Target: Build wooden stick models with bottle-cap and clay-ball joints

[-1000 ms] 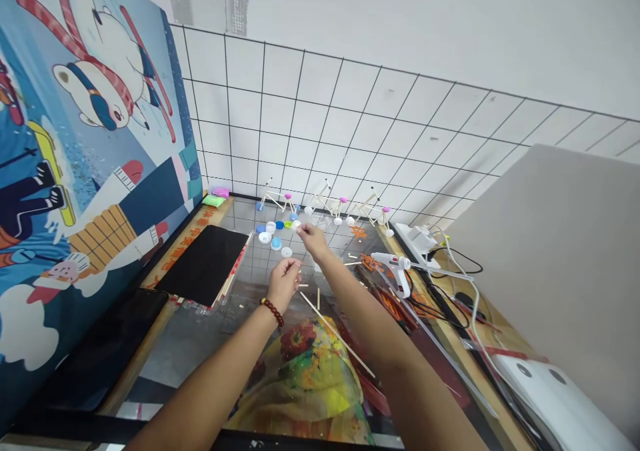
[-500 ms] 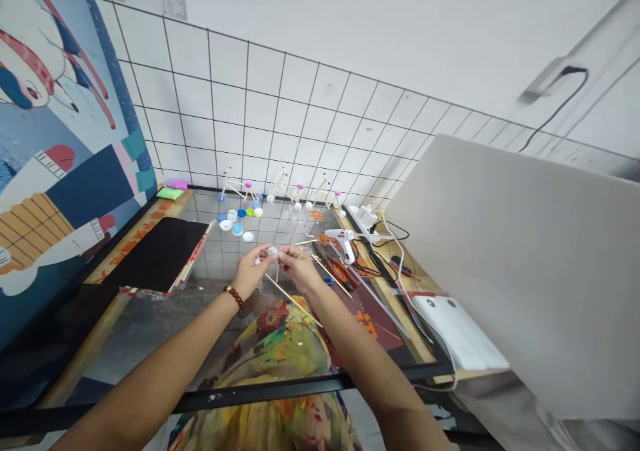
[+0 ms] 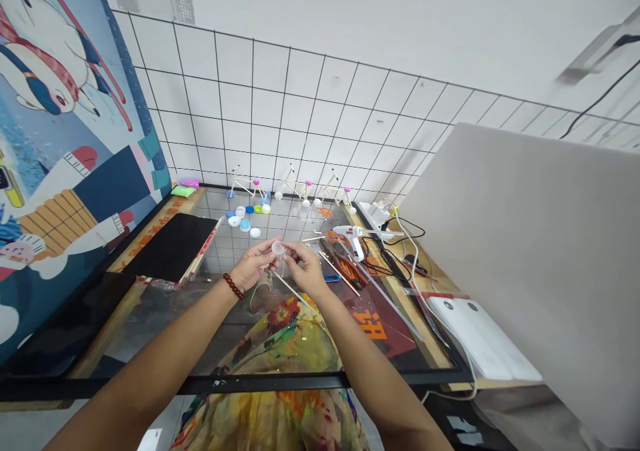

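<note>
My left hand (image 3: 254, 264), with a beaded bracelet at the wrist, pinches a small whitish translucent bottle cap (image 3: 277, 247) above the glass tabletop. The fingers of my right hand (image 3: 305, 269) close on the cap's right edge; whether they hold anything smaller is too fine to make out. Below both hands a thin wooden stick (image 3: 295, 291) slants down to the right. Beyond them lie several loose bottle caps (image 3: 245, 225) in white, blue and yellow-green. Three small stick models (image 3: 289, 185) with cap wheels and pink tops stand along the back edge.
To the right are a white glue gun (image 3: 353, 237), wooden sticks (image 3: 340, 274), blue-handled scissors (image 3: 331, 279) and a power strip (image 3: 380, 217) with cables. A black folder (image 3: 173, 247) lies left, near green and pink packets (image 3: 185, 189). A wire grid (image 3: 270, 97) borders the back.
The cap has turned so its round face shows more clearly between my fingers. The camera view has shifted slightly, and both hands remain together at the cap.
</note>
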A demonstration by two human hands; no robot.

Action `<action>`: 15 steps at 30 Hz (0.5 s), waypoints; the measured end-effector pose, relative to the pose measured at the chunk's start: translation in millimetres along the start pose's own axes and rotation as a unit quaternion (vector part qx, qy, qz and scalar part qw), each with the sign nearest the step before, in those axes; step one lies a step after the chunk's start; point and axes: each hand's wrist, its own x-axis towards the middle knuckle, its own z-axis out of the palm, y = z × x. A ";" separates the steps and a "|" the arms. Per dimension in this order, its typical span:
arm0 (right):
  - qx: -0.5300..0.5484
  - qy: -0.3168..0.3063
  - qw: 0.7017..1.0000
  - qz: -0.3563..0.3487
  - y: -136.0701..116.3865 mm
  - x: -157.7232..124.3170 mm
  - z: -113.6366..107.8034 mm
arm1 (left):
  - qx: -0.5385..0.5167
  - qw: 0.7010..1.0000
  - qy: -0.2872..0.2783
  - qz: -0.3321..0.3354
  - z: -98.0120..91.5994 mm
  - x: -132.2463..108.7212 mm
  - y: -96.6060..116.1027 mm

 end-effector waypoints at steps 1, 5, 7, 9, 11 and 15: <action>-0.041 -0.008 0.998 -0.037 -2.9 -1.3 -1.7 | 0.000 1.000 -0.007 -0.002 0.1 -0.1 0.2; -0.125 -0.002 0.987 -0.101 -4.2 5.1 -7.8 | 0.029 0.998 0.059 -0.003 4.9 2.3 -3.8; -0.166 0.005 0.983 -0.074 1.4 19.0 -9.4 | 0.036 0.988 0.151 0.016 8.2 5.2 -8.0; -0.223 -0.032 0.974 -0.029 9.3 39.2 -7.9 | 0.041 0.977 0.206 0.036 10.6 8.3 -12.1; -0.264 -0.090 0.960 0.004 18.0 63.1 -2.2 | 0.052 0.974 0.215 0.046 11.8 10.6 -15.2; -0.278 -0.135 0.950 0.047 36.3 115.5 17.0 | 0.063 0.973 0.221 0.036 11.7 13.5 -18.1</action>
